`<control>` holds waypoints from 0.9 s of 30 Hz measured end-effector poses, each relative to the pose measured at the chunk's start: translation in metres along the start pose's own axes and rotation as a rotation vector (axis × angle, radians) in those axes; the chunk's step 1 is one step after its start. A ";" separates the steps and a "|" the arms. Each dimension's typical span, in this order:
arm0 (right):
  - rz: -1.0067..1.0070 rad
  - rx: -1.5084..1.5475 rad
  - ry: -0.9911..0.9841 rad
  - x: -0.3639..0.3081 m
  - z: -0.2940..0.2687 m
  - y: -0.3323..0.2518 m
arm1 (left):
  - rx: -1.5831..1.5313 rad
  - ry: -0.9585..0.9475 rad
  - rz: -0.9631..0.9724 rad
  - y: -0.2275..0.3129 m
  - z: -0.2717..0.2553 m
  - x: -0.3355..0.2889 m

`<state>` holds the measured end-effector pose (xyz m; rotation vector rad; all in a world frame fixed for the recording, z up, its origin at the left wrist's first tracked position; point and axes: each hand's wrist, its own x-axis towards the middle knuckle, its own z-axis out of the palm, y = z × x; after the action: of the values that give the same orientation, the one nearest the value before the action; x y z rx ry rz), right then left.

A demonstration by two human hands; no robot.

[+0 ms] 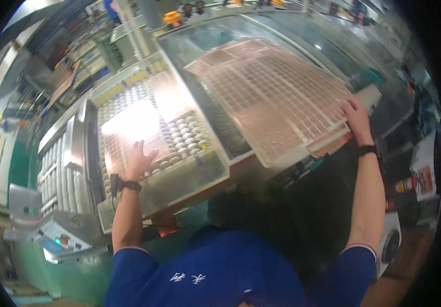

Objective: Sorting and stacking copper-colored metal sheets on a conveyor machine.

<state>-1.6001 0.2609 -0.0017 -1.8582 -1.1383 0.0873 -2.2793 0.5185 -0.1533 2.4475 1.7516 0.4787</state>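
Observation:
My left hand is spread over a shiny copper-coloured panel on the roller bed; its fingertips touch or hover just above the near part, I cannot tell which. A strong glare hides much of that panel. On the right, my right hand is closed on the right edge of a large copper-coloured grid panel, its fingers curled over the top. This panel lies with others overlapping beneath it, across a clear-topped surface. The underside of the right hand's grip is hidden.
Rows of rollers sit inside a pale frame. Left of them stand a metal roller section and a control box with a lit display. A white fan-like unit stands at the lower right, below a bottle.

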 end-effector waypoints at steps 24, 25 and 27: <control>0.108 0.033 0.098 -0.014 -0.007 -0.025 | -0.635 0.553 0.847 0.295 -0.089 -0.032; 0.066 -0.034 0.108 -0.012 -0.007 -0.021 | -0.670 0.574 0.792 0.292 -0.092 -0.031; 0.029 -0.132 0.120 -0.011 -0.012 -0.012 | -0.748 0.583 0.732 0.284 -0.099 -0.027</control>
<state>-1.6086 0.2467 0.0100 -1.9690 -1.0559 -0.0844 -2.0606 0.3870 0.0076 2.3542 0.4574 1.6698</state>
